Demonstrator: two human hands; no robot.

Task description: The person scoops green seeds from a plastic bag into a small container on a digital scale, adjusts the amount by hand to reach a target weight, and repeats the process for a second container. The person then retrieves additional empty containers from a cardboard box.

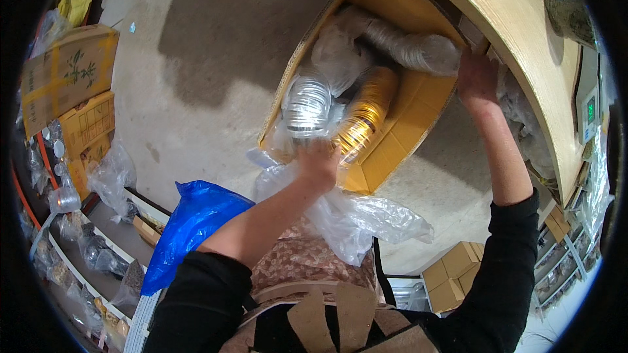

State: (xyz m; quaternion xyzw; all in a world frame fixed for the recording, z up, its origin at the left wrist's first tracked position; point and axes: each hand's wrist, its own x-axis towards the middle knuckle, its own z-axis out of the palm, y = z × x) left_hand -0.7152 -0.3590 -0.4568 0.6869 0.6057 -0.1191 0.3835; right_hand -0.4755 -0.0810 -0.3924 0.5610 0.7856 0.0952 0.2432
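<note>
An open cardboard box [409, 130] lies before me, holding several stacks of round lids in clear plastic. My left hand [316, 164] is at its near end, at the lower end of a silver lid stack [308, 105] and beside a gold lid stack [365, 113]; whether its fingers grip anything is hidden. A clear plastic bag [353, 220] spills out below that hand. Farther in the box lies a stack of clear or pale round pieces in plastic [412, 49]. My right hand [477, 76] is at the box's right rim, under the table edge, its fingers partly hidden.
A pale wooden tabletop [515, 24] curves along the right, with a digital scale [588, 115] on it. A blue plastic bag [196, 225] lies by my left forearm. Cardboard boxes [73, 73] and shelves of bagged goods line the left. More cartons [454, 274] stand at lower right.
</note>
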